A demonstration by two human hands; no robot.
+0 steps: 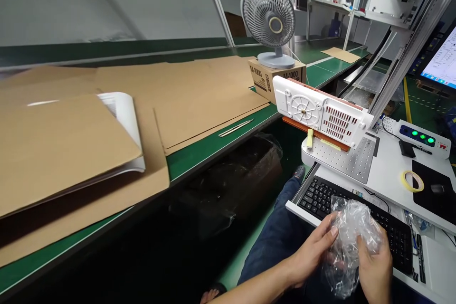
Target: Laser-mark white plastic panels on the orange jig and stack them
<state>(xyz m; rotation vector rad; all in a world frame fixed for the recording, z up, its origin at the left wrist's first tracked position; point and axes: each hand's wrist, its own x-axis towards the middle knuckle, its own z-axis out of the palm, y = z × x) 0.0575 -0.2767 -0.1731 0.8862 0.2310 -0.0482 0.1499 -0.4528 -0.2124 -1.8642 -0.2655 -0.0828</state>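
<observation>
A crumpled clear plastic bag (351,232) is bunched between my two hands, above the front edge of the keyboard drawer. My left hand (317,247) pinches its left side with thumb and fingers. From the right, my right hand (375,256) grips the bag, its thumb pressed into the plastic. Whether anything lies inside the bag I cannot tell. Just behind my hands is a black keyboard (388,232) in the pulled-out drawer. Beyond it, a white plastic housing (320,111) with a round grille and slots stands on edge in an orange-brown holder over a perforated metal plate (342,159).
On the left, flat cardboard sheets (210,99) cover a green-topped bench, with white paper tucked in a fold. A grey fan (269,19) stands on an M-1000 carton (263,78). Yellow tape (406,183), a mouse pad, a green-lit control box (423,137) and a monitor are at right.
</observation>
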